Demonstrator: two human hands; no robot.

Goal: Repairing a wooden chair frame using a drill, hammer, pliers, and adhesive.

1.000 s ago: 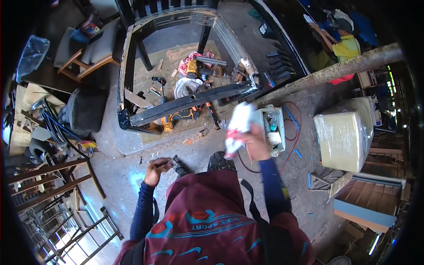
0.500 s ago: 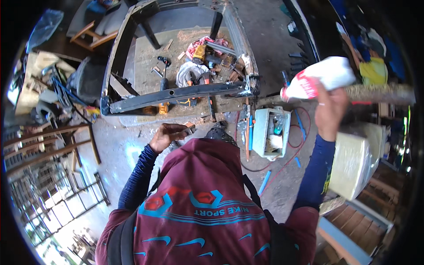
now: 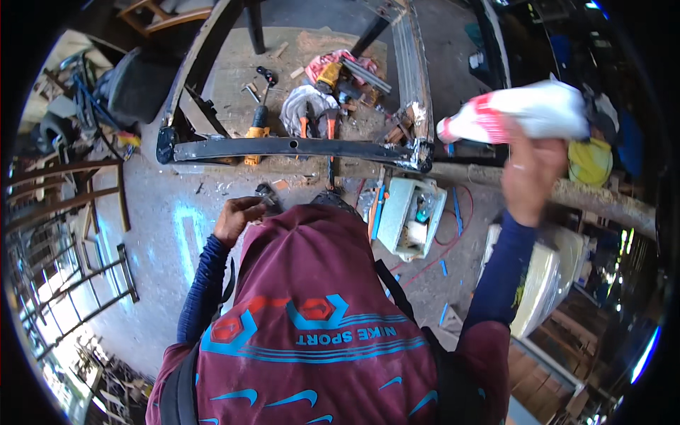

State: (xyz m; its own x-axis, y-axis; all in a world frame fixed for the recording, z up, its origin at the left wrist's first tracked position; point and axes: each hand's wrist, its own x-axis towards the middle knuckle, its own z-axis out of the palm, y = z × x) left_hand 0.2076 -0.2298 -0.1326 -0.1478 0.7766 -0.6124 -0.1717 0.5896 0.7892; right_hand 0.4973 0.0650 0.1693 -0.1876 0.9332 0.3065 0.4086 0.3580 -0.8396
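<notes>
Grips blurred white-and-red bottle (image 3: 524, 112) in right hand (image 3: 533, 176), nearly level, neck pointing left. Holds left hand (image 3: 238, 219) near maroon shirt (image 3: 308, 258) with fingers bent. Shows pale crate (image 3: 395, 218) between hands, drill (image 3: 257, 132) partly hidden by dark frame (image 3: 219, 150).

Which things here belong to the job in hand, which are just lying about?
Likely in use:
- white-and-red bottle, in the right hand
- left hand, its hold unclear

Seemingly lying about:
- yellow drill
- white cloth
- pale bin

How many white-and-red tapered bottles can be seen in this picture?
1. The white-and-red tapered bottle is in the person's right hand, at the picture's upper right. Others may be hidden from this view.
</notes>
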